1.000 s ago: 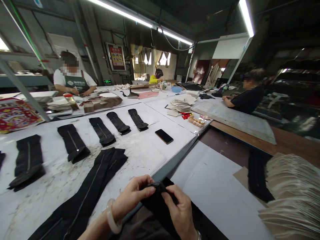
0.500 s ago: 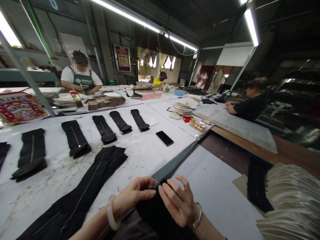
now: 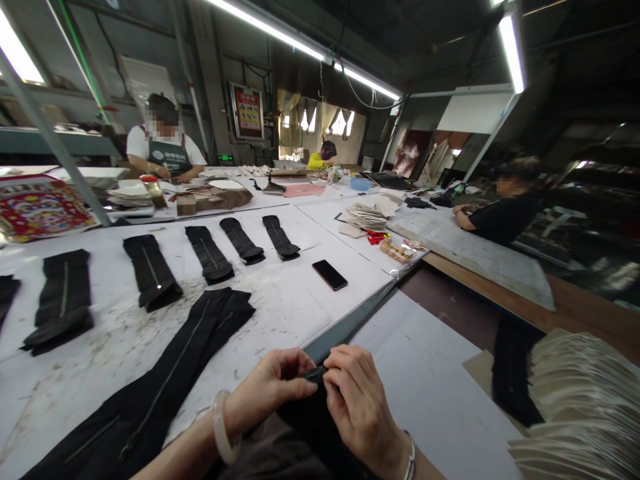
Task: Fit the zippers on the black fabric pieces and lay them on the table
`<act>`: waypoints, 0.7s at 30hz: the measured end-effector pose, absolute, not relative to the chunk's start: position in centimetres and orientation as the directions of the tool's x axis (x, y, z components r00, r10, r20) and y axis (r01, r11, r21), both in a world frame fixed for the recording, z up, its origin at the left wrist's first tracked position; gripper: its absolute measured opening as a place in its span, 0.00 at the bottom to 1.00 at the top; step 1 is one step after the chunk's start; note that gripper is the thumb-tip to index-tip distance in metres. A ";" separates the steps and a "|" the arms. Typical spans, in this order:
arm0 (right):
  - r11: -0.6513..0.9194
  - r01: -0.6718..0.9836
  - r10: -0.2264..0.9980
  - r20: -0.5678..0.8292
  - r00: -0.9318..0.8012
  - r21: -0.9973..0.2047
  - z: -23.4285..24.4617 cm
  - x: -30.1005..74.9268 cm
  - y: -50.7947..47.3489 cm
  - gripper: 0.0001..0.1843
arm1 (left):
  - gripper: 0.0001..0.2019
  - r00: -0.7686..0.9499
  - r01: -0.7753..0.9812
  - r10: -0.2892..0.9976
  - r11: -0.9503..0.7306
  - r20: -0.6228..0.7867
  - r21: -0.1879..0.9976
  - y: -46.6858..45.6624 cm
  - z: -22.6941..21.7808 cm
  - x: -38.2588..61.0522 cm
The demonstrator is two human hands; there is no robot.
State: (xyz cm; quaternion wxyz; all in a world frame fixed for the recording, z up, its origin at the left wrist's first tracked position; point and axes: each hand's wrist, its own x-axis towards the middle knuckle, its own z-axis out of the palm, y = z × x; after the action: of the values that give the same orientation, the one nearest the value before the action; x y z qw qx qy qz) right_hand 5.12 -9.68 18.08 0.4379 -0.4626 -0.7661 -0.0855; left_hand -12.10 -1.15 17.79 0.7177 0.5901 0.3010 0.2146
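Head view — smudged table [image 3: 280, 310], black cloth [image 3: 315, 417] — dim workshop [image 3: 435, 40]

And the right-hand grip [image 3: 357, 403] has tucked in, the finger that flew up half a second ago now folded down with the others at the black cloth [image 3: 317, 427]! That cloth no longer trails out past the wrist, the silver bracelet [image 3: 411, 457] has come into fuller sight, and the whole view has swung a touch left

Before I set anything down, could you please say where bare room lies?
Bare white surface shows between the phone and the large black zippered material, and between the right hand and the beige card. Smaller zippered pieces crowd the left.
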 end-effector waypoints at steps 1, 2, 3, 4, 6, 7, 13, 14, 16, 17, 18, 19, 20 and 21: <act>0.557 0.756 0.669 0.724 -0.165 -0.342 18.5 5.1 -9.7 0.09 | 0.18 0.729 0.050 0.663 0.194 -0.169 0.980 -1.2 18.0 -12.1; 0.553 0.723 0.708 0.691 -0.144 -0.415 18.9 5.1 -9.6 0.09 | 0.18 0.732 0.057 0.661 0.179 -0.163 0.982 -1.2 18.2 -12.0; 0.537 0.685 0.752 0.648 -0.123 -0.493 19.2 5.2 -9.6 0.09 | 0.18 0.735 0.070 0.658 0.169 -0.166 0.983 -1.2 18.3 -12.0; 0.507 0.645 0.798 0.595 -0.101 -0.572 19.5 5.3 -9.5 0.09 | 0.18 0.737 0.087 0.654 0.162 -0.172 0.983 -1.2 18.5 -12.0; 0.419 0.568 0.877 0.478 -0.051 -0.708 19.7 5.4 -9.4 0.09 | 0.18 0.738 0.118 0.647 0.155 -0.191 0.981 -1.2 18.6 -12.1; 0.371 0.533 0.906 0.422 -0.029 -0.760 19.8 5.5 -9.3 0.08 | 0.18 0.740 0.128 0.641 0.160 -0.202 0.979 -1.2 18.6 -12.2; 0.125 0.348 0.989 0.145 0.034 -0.929 20.0 5.5 -9.0 0.05 | 0.20 0.727 0.146 0.627 0.258 -0.280 0.955 -1.3 18.7 -12.2; 0.084 0.309 0.994 0.100 0.037 -0.947 20.0 5.4 -9.0 0.04 | 0.21 0.723 0.138 0.627 0.278 -0.289 0.951 -1.3 18.7 -12.2; 0.014 0.231 0.999 0.025 0.041 -0.973 20.0 5.3 -8.9 0.03 | 0.21 0.722 0.130 0.618 0.324 -0.313 0.937 -1.4 18.9 -12.1; -0.013 0.194 0.999 -0.005 0.043 -0.981 20.0 5.2 -8.9 0.03 | 0.21 0.722 0.131 0.609 0.343 -0.327 0.930 -1.4 18.9 -12.0; -0.040 0.156 0.999 -0.034 0.041 -0.987 20.0 5.2 -8.8 0.02 | 0.21 0.723 0.134 0.602 0.358 -0.338 0.924 -1.4 19.0 -12.0; -0.068 0.117 0.997 -0.064 0.038 -0.991 20.0 5.1 -8.7 0.02 | 0.21 0.724 0.135 0.597 0.368 -0.345 0.920 -1.4 19.0 -12.0; -0.098 0.069 0.995 -0.095 0.035 -0.993 19.9 5.0 -8.6 0.00 | 0.21 0.726 0.133 0.592 0.379 -0.350 0.916 -1.4 19.0 -12.1; -0.126 0.009 0.991 -0.126 0.032 -0.992 19.9 5.0 -8.5 0.02 | 0.21 0.728 0.128 0.587 0.392 -0.354 0.911 -1.4 18.9 -12.1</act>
State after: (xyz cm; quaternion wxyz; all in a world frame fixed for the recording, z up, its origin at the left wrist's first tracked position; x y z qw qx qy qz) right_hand 5.00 -8.54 19.89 0.4725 -0.5410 -0.4621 0.5201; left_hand -12.13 -1.37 18.92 0.7631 0.5305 0.3370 0.1507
